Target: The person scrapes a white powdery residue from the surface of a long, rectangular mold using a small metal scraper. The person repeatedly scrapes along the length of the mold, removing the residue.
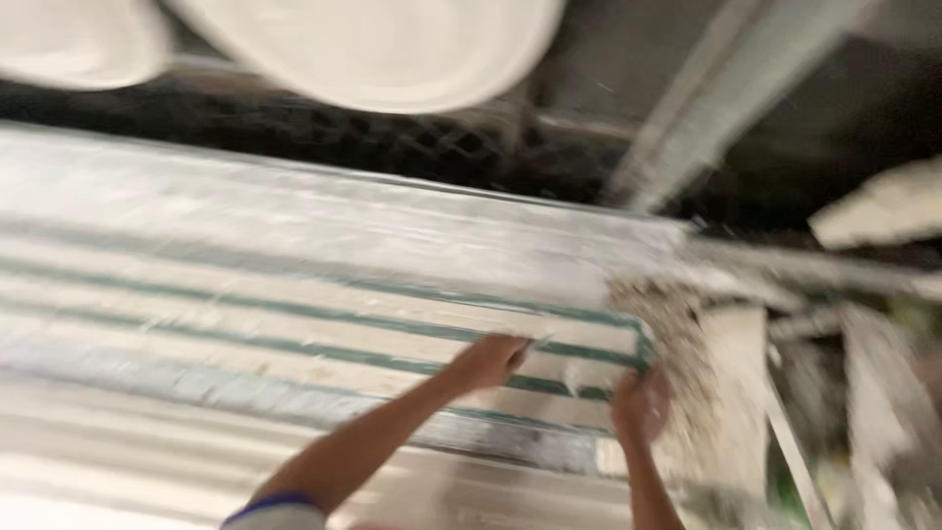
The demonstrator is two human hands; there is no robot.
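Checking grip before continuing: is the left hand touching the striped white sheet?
Touching. Head view, though blurred, shows the left hand pressed on the striped white sheet.

- Only 1 view here: a camera worn on the head, above and behind the person's own arms.
- It looks steeply down and forward onto a wide striped sheet (pixel 324 294), which fills the left and middle of the frame.
- It is near: both forearms enter from the bottom edge, with the left hand (pixel 488 361) and right hand (pixel 640 404) low and right of centre.
- The view is tilted, so the sheet's stripes slant down to the right.
- The top edge takes in 2 white rolls (pixel 392 49) beyond the sheet (cut off by the frame).
- The whole picture is blurred, so fine detail cannot be told.
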